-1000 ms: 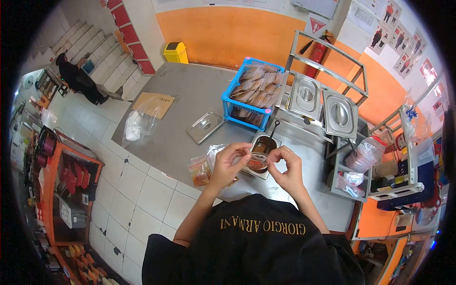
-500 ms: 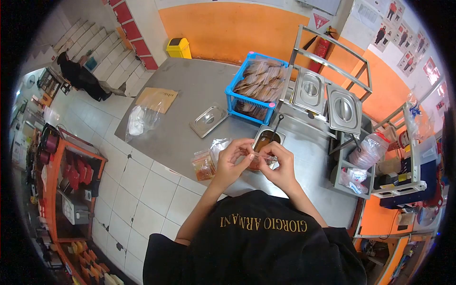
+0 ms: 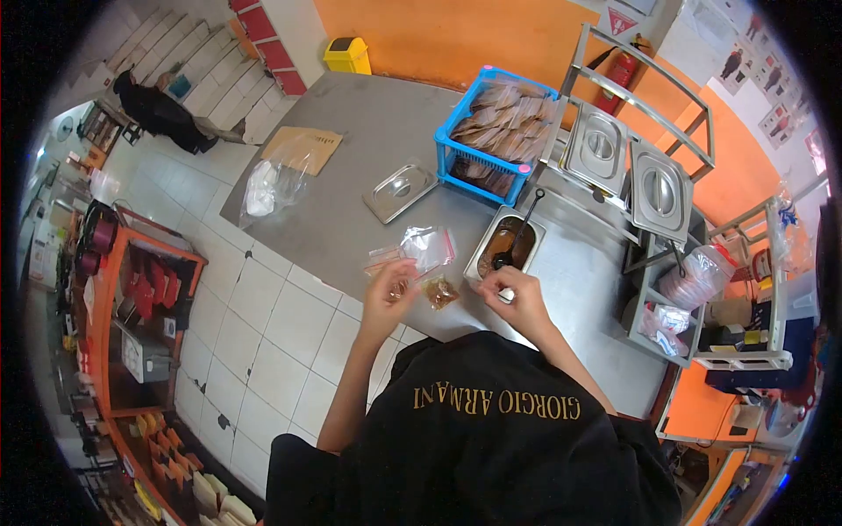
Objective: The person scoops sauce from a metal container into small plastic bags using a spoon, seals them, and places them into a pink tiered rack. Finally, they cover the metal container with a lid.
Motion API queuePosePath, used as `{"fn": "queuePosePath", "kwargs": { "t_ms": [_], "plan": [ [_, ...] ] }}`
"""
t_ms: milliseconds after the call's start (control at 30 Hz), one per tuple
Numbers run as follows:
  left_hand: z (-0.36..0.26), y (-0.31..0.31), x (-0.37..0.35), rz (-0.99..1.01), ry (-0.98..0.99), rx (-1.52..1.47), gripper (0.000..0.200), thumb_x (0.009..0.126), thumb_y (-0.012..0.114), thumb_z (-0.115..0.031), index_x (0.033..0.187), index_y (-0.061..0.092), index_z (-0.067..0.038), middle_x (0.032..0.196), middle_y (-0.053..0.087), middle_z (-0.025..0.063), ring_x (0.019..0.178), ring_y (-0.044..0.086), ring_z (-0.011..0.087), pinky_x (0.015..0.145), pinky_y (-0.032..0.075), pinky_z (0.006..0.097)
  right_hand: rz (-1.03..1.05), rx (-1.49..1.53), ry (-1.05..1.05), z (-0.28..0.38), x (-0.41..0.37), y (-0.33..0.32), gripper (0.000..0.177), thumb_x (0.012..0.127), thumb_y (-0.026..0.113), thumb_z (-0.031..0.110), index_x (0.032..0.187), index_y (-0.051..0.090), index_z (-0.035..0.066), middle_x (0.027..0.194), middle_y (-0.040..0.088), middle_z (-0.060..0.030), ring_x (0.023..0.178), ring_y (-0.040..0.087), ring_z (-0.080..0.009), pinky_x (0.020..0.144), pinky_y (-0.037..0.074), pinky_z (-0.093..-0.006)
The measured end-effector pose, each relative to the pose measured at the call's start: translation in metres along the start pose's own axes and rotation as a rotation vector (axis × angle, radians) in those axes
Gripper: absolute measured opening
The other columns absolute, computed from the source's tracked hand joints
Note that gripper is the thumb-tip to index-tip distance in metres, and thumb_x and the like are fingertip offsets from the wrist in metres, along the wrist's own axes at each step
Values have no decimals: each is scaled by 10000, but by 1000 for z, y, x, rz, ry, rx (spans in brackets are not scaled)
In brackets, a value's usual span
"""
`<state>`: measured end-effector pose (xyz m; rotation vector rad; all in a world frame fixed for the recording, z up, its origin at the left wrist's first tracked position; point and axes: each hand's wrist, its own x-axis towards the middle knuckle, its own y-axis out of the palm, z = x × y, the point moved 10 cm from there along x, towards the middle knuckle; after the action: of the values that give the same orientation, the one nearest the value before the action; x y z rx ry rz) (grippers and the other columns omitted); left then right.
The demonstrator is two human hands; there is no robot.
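Observation:
My left hand (image 3: 384,300) is over the left side of the small plastic bags, thumb and fingers apart, with a filled bag partly hidden behind it. Between my hands, a small zip bag (image 3: 440,292) with brownish-orange contents is on the steel table. Flat clear zip bags (image 3: 428,249) with a red edge lie just beyond it. My right hand (image 3: 516,296) is curled closed at the near edge of a steel pan (image 3: 537,244); a small white bit shows at its fingers, too little to name. The pan contains dark brown sauce and a black ladle (image 3: 524,230) leaning on its rim.
A blue basket (image 3: 482,162) full of flat brown packets stands behind the pan. A steel lid (image 3: 400,193) lies to its left. Further left are a brown envelope (image 3: 303,147) and a plastic bag (image 3: 263,188). Covered pans (image 3: 660,193) sit at right. A person (image 3: 162,114) is near the stairs.
My hands have moved apart from pinching a small clear bag together. The filled bag now shows between them, and the sauce pan is in fuller view. The camera view has shifted slightly.

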<state>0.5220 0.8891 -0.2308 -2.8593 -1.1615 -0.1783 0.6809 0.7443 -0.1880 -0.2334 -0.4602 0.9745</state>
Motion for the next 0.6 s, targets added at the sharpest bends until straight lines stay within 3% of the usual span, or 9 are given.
{"fn": "queuePosePath", "kwargs": {
  "t_ms": [33, 100, 233, 300, 400, 533, 600],
  "plan": [
    [-3, 3, -2, -9, -5, 1, 376, 776, 674, -51, 1125, 535, -42, 1031, 572, 44, 942, 568, 131, 793, 460, 259, 77, -60, -31, 2, 0, 11, 105, 735, 670, 61, 789, 609, -6, 716, 577, -109, 662, 588, -225, 606, 470, -307],
    [-25, 33, -7, 128, 136, 444, 360, 800, 649, -81, 1133, 532, -9, 1117, 564, 85, 1035, 514, 155, 825, 458, 290, 150, -79, -97, 7, -1, 27, 115, 740, 680, 94, 784, 614, 11, 711, 571, -129, 667, 568, -276, 612, 456, -347],
    [-4, 44, -10, 227, 201, 454, 335, 794, 648, -103, 1100, 558, -3, 1111, 591, 91, 1013, 544, 154, 844, 456, 302, 199, -110, -135, 13, 1, 41, 149, 722, 695, 110, 727, 584, 11, 698, 571, -120, 668, 571, -279, 609, 456, -350],
    [28, 48, -15, 377, 2, 244, 238, 834, 610, -110, 1045, 585, -1, 1033, 630, 90, 961, 583, 161, 843, 453, 286, 226, -171, -159, 8, 0, 49, 249, 698, 749, 146, 665, 550, 0, 647, 562, -95, 610, 559, -234, 565, 450, -326],
    [58, 33, -19, 256, -185, 161, 167, 859, 593, -135, 930, 598, 15, 887, 661, 84, 852, 623, 153, 779, 479, 295, 254, -207, -29, -10, 1, 51, 313, 680, 770, 183, 628, 521, 1, 601, 524, -86, 574, 533, -215, 543, 436, -314],
    [87, 27, -17, 252, -258, 207, 145, 894, 539, -131, 884, 574, 10, 876, 657, 86, 853, 621, 126, 751, 479, 284, 172, -193, -34, -3, -2, 35, 330, 686, 774, 212, 642, 524, 0, 598, 506, -82, 556, 514, -197, 528, 426, -308],
    [116, 26, -19, 121, -483, -279, 138, 910, 513, -134, 861, 545, -10, 861, 655, 84, 847, 627, 121, 723, 480, 281, 148, -189, 40, -14, -7, 28, 369, 716, 743, 291, 653, 510, 12, 628, 516, -105, 576, 531, -251, 538, 427, -340]
  ]
}}
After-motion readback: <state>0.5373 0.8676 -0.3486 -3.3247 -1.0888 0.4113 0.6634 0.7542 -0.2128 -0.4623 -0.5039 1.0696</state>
